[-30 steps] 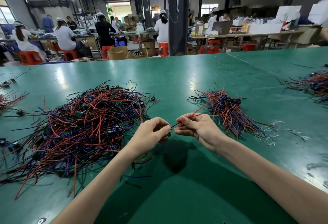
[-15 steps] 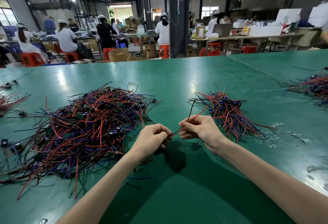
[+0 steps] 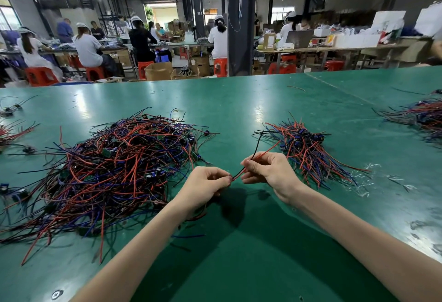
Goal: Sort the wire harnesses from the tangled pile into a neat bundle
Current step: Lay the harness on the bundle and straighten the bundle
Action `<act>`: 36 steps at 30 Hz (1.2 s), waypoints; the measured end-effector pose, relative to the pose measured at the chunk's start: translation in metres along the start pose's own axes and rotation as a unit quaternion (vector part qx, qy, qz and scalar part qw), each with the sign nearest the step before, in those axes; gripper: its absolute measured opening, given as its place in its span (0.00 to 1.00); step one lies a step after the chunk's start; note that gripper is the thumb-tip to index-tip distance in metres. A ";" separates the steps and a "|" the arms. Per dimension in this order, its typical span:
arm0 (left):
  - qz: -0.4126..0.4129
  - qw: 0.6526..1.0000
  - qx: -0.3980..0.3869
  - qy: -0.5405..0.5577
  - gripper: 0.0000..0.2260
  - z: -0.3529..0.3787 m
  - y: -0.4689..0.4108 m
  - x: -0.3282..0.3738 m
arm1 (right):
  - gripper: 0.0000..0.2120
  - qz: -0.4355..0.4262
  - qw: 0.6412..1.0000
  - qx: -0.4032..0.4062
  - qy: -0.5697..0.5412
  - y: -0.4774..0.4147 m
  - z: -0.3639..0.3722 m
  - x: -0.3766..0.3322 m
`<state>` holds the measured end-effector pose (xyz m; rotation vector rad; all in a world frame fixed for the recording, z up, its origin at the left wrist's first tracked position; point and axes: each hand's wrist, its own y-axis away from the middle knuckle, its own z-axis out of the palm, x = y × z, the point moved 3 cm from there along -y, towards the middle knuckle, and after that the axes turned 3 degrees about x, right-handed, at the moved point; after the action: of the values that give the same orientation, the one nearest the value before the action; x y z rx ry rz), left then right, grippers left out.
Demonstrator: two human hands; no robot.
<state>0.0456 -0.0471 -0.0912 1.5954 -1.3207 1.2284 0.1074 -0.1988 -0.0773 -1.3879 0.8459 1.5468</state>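
A big tangled pile (image 3: 112, 172) of red, blue and black wire harnesses covers the left of the green table (image 3: 239, 254). To the right lies a smaller, neater bundle (image 3: 308, 151) of the same harnesses, wires fanned toward me. Between them my left hand (image 3: 205, 185) and my right hand (image 3: 267, 172) both pinch one harness (image 3: 257, 152). Its red and black wires run from my left fingertips through my right fingers and stick up toward the bundle. Whatever sits at the harness's end is hidden inside my left hand.
Another wire heap (image 3: 421, 117) lies at the right edge, and loose harnesses (image 3: 12, 132) at the far left. Scraps of clear plastic (image 3: 373, 177) lie right of the bundle. Seated workers (image 3: 88, 48) at benches and a dark pillar (image 3: 240, 22) stand beyond the table's far edge.
The harness's wires have been drawn further through my right fingers, so their free ends now rise higher toward the bundle. Both hands keep their pinch and have drifted slightly lower.
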 end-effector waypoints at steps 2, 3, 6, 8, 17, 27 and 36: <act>0.012 0.999 -0.007 -0.030 0.05 0.000 0.000 -0.001 | 0.06 -0.001 1.000 0.000 0.002 0.001 0.000 0.000; 0.019 0.999 -0.010 -0.041 0.05 0.000 0.000 -0.001 | 0.07 0.002 1.000 0.001 0.000 0.001 0.000 0.000; 0.053 0.996 -0.009 -0.073 0.05 -0.001 0.000 0.001 | 0.10 0.040 0.998 0.007 -0.038 -0.001 -0.001 0.002; 0.085 0.989 -0.005 -0.123 0.05 -0.002 0.000 0.004 | 0.11 0.084 0.993 0.007 -0.077 -0.003 -0.002 0.004; 0.150 0.948 -0.010 -0.280 0.03 -0.003 0.006 0.006 | 0.07 0.052 0.997 -0.006 0.049 -0.009 -0.012 -0.004; 0.161 0.942 0.037 -0.294 0.04 -0.009 0.001 0.008 | 0.08 0.003 0.999 0.030 0.018 -0.015 -0.018 -0.003; 0.178 0.934 0.036 -0.306 0.05 -0.007 0.003 0.007 | 0.08 0.010 0.999 0.018 0.027 -0.017 -0.019 -0.002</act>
<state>0.0416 -0.0427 -0.0827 1.9407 -2.0491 1.0161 0.1305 -0.2097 -0.0771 -1.4038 0.9184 1.5072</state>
